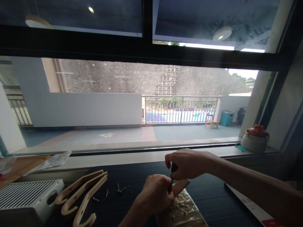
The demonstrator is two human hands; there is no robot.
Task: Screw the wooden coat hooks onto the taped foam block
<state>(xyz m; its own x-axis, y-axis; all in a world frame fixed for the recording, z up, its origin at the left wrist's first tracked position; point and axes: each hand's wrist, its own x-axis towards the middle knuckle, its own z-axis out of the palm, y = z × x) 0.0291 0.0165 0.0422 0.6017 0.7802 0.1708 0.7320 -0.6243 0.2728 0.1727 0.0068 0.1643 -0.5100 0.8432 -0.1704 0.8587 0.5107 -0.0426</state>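
Head view: near-upright tool [174, 167] is clasped by the right hand [186, 162]; wood [181, 187] slants far-right below, nearer the curled left hand [158, 193], its hold hidden.

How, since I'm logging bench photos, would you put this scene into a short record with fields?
Right hand: gripping the dark handle of a tool that points down
Left hand: at the tool's lower end, against a wooden piece; exact grip hidden
Beneath: film-wrapped block
Left of hands: three wooden hooks and loose metal fasteners on a dark table
Windowsill, right: lidded jar
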